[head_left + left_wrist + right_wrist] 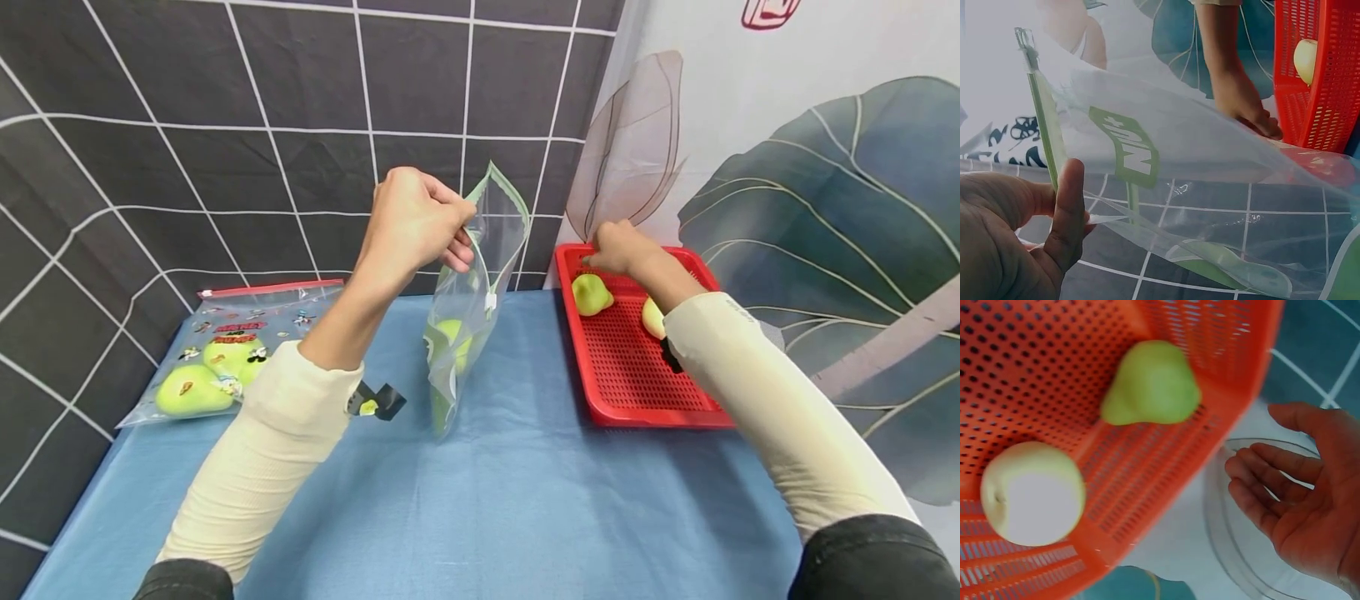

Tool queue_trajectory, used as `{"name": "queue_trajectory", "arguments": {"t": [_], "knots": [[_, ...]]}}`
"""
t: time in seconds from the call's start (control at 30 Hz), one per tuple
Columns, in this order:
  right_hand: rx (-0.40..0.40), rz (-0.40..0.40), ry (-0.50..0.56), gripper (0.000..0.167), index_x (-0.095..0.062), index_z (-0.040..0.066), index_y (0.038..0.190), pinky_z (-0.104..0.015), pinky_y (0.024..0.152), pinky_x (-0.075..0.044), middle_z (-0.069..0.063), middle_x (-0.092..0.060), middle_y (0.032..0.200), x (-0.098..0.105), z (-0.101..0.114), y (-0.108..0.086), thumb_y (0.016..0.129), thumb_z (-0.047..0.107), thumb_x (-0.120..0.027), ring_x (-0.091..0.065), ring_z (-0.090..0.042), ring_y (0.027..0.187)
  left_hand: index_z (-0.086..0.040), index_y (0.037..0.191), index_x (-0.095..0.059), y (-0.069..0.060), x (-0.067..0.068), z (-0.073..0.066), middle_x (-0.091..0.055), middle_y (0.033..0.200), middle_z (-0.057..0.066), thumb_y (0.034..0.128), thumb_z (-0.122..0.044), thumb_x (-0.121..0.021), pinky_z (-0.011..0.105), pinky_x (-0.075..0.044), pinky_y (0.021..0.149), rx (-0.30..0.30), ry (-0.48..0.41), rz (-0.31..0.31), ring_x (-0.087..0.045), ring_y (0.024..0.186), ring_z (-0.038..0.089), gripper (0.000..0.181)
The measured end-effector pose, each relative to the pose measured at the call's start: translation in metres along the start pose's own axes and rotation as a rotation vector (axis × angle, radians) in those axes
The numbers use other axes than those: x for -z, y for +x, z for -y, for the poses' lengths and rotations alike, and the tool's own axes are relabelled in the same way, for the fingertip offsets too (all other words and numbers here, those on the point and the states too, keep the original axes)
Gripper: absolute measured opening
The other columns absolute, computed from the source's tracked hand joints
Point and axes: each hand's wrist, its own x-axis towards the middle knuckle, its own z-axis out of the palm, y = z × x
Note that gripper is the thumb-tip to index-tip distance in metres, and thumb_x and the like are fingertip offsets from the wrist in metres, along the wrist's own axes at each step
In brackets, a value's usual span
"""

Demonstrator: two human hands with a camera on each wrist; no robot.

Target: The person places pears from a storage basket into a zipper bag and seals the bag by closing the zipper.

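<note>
My left hand [422, 221] pinches the green-edged rim of a clear zip bag [491, 250], which hangs with its mouth partly spread. Low in this bag a yellow-green shape [450, 340] shows through the plastic; its kind is unclear. My right hand [1300, 487] is at the far rim of the red basket [581, 367], fingers loosely bent, nothing in them. Inside the basket lie a green pear [1154, 384] and a pale, round apple-like fruit [1034, 494]. In the head view my right forearm partly covers the pale fruit [654, 318].
On the left of the blue cloth [465, 517] lies a zip bag with a red closure [270, 288], holding green fruit [193, 390]. Dark tile-patterned sheeting [315, 83] rises behind, and a leaf-patterned white sheet [810, 200] hangs behind the basket.
</note>
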Motion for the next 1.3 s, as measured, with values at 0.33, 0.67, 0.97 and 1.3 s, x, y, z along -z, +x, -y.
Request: {"name": "queue_trajectory", "arguments": {"t": [0.33,0.67,0.97,1.3], "knots": [[-0.074,0.142,-0.05,0.027,-0.073,0.006,0.094,-0.043,0.074,-0.055,-0.014,-0.066,0.091,-0.049,-0.039,0.04,0.096,0.033,-0.079,-0.064,-0.033,0.088,0.001,0.099,-0.085,0.0,0.001,0.0,-0.077,0.063,0.01,0.0995,-0.003,-0.064,0.039,-0.072,0.059,-0.002,0.003,-0.008,-0.076,0.049,0.02,0.021],[-0.052,0.199,-0.089,0.032,-0.069,0.009,0.085,-0.039,0.073,-0.054,-0.01,-0.064,0.083,-0.068,-0.056,0.059,0.099,0.037,-0.073,-0.065,-0.03,0.085,0.0,0.097,-0.085,-0.001,0.001,0.002,-0.077,0.064,0.011,0.1004,-0.005,-0.066,0.039,-0.072,0.058,-0.005,0.02,-0.014,-0.077,0.05,0.021,0.02],[-0.076,0.245,-0.004,0.034,-0.067,0.004,0.097,-0.04,0.074,-0.055,-0.012,-0.062,0.086,-0.048,-0.024,0.023,0.104,0.037,-0.069,-0.064,-0.029,0.082,0.0,0.097,-0.085,-0.001,0.0,0.003,-0.077,0.064,0.011,0.1005,-0.005,-0.066,0.039,-0.072,0.059,0.0,0.026,-0.02,-0.077,0.05,0.02,0.02],[-0.069,0.244,0.022,0.035,-0.072,-0.002,0.109,-0.039,0.083,-0.055,-0.018,-0.069,0.101,-0.017,0.021,-0.026,0.101,0.031,-0.08,-0.066,-0.034,0.098,0.001,0.098,-0.084,-0.002,-0.001,0.003,-0.077,0.064,0.011,0.0994,-0.005,-0.064,0.039,-0.072,0.058,-0.011,0.027,-0.018,-0.077,0.05,0.021,0.021]]}}
